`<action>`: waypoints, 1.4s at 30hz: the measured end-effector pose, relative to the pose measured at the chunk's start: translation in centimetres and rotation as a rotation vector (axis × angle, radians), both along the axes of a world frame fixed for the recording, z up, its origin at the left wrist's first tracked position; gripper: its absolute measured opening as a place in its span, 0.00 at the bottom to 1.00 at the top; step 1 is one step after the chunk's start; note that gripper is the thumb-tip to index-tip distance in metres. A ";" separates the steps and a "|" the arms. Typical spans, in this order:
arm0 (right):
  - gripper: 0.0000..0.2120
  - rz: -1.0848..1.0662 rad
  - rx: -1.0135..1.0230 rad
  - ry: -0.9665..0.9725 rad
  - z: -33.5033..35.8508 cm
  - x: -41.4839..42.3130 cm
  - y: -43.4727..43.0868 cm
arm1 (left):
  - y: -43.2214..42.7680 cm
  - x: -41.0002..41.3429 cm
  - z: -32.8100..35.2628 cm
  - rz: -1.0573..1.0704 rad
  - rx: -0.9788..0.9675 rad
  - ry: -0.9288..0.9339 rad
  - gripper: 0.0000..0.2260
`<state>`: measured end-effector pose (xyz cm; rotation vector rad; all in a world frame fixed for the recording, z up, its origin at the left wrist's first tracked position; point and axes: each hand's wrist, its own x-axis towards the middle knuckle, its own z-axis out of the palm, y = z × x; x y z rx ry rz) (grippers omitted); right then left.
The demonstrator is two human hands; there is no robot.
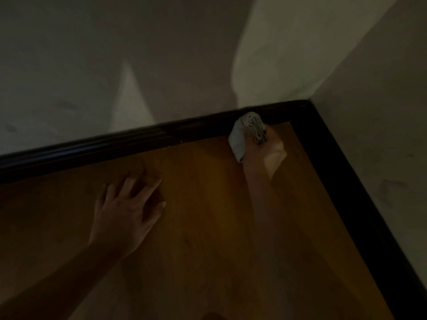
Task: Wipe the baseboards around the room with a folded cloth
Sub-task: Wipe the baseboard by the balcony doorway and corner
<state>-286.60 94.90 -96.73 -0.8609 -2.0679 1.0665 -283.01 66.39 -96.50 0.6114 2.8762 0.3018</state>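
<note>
So, the fingers of the right hand (269,148) are being wrapped tight around the folded cloth (243,137). It's a pale grey wad that's being pressed against the far baseboard (115,145), just left of the room's corner. The cloth's lower end is hanging close over the wood floor (208,239), can't tell if it's touching.

Over on the left, the left hand (126,211) is being rested palm-down on the floor, fingers (150,181) spread apart and straight, nothing being held, near the far baseboard but apart from it. A second dark baseboard (346,185) is being seen running along the right wall (381,100) toward the near side. Lighting's pretty dim.
</note>
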 end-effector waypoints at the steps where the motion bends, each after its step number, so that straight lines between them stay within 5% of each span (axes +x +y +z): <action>1: 0.08 -0.051 -0.004 0.019 0.0 -0.1 -0.1 | 0.0 0.0 0.0 0.000 0.001 0.006 0.29; 11: 0.12 0.377 0.050 -0.072 0.2 0.0 -10.5 | 0.4 0.3 -0.4 0.027 0.007 0.029 0.28; 19: 0.10 0.148 0.002 -0.050 -0.6 0.2 -6.5 | 0.1 0.0 0.0 0.010 -0.036 -0.006 0.29; 34: 0.14 0.382 0.052 -0.068 0.2 -0.3 -10.5 | 0.2 0.1 0.4 0.007 -0.067 0.003 0.29; 42: 0.08 0.125 0.013 -0.066 -0.3 0.1 -0.9 | 2.3 -0.5 0.3 -0.021 -0.014 -0.056 0.29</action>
